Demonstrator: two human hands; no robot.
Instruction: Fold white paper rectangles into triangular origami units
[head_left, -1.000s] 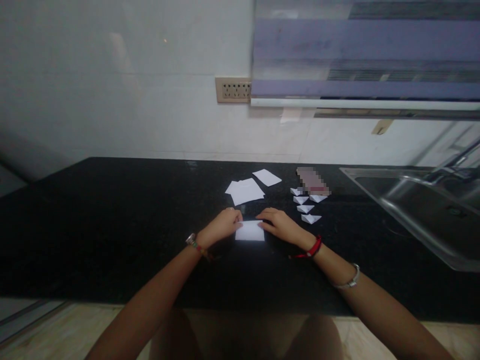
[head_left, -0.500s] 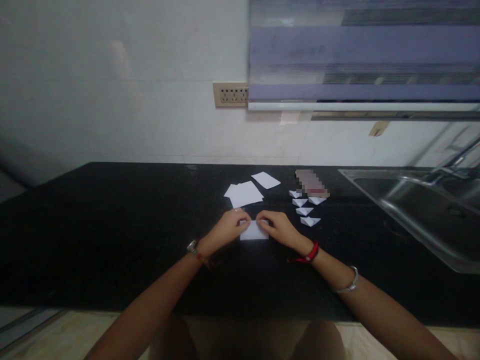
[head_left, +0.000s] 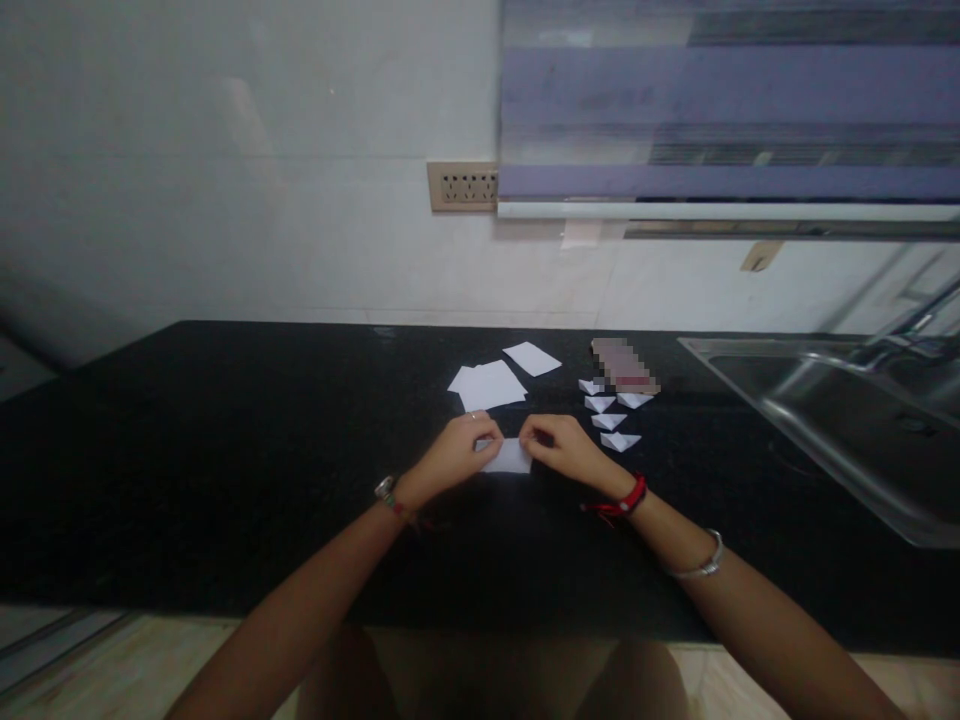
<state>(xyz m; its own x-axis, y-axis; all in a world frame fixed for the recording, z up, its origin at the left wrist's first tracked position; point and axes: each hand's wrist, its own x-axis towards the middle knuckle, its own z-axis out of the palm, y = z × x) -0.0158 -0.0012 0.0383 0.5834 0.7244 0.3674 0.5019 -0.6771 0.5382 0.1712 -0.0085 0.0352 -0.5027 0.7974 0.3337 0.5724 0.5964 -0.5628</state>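
A small white sheet of paper (head_left: 507, 457), apparently folded, lies on the black countertop (head_left: 247, 450) between my hands. My left hand (head_left: 459, 448) pinches its left end with thumb and fingers. At the upper right corner, my right hand (head_left: 564, 447) grips the paper in a pinch, fingers curled. Just beyond my left hand rests a loose pile of white paper sheets (head_left: 493, 386), with a single white sheet (head_left: 532, 358) apart behind it. To the right of my right hand, several small folded paper pieces (head_left: 609, 422) sit in a cluster.
A pixelated flat pinkish object (head_left: 624, 365) lies behind the folded pieces. The steel sink (head_left: 757, 400) with its faucet (head_left: 904, 335) is set into the counter at the right. A socket panel (head_left: 463, 187) and a purple striped blind (head_left: 720, 100) are on the wall.
My right hand has shifted slightly right along the paper's upper edge. The paper sits a little higher in view and looks slightly tilted. My left hand has hardly moved.
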